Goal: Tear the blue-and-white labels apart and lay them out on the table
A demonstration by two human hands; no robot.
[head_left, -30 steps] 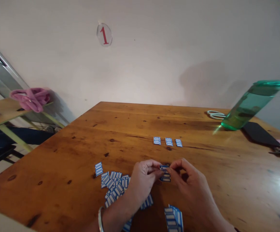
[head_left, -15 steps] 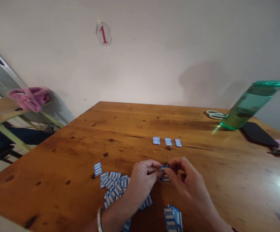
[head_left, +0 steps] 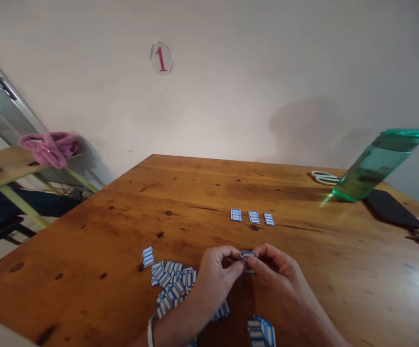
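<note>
My left hand (head_left: 219,270) and my right hand (head_left: 280,272) meet at the middle of the near table. Between their pinched fingertips is a small blue-and-white label sheet (head_left: 247,254), its lower part partly covered by fingers. Under my left forearm spreads a loose heap of similar label sheets (head_left: 175,284), partly hidden by the arm. One label sheet (head_left: 148,257) lies apart at the heap's upper left. A small overlapping stack (head_left: 261,332) sits close to me, below my right hand. Beyond my hands, three small label piles (head_left: 254,217) are set in a row.
A green bottle (head_left: 377,164) stands at the right beside a black flat device (head_left: 393,208) and a coiled white cable (head_left: 324,178). The wooden table (head_left: 115,231) ends at the wall. On a side table at left lies a pink cloth (head_left: 50,148).
My right fingertips have come closer to my left ones over the held label sheet. The whole view has shifted slightly, with the scene sitting lower and a little to the right.
</note>
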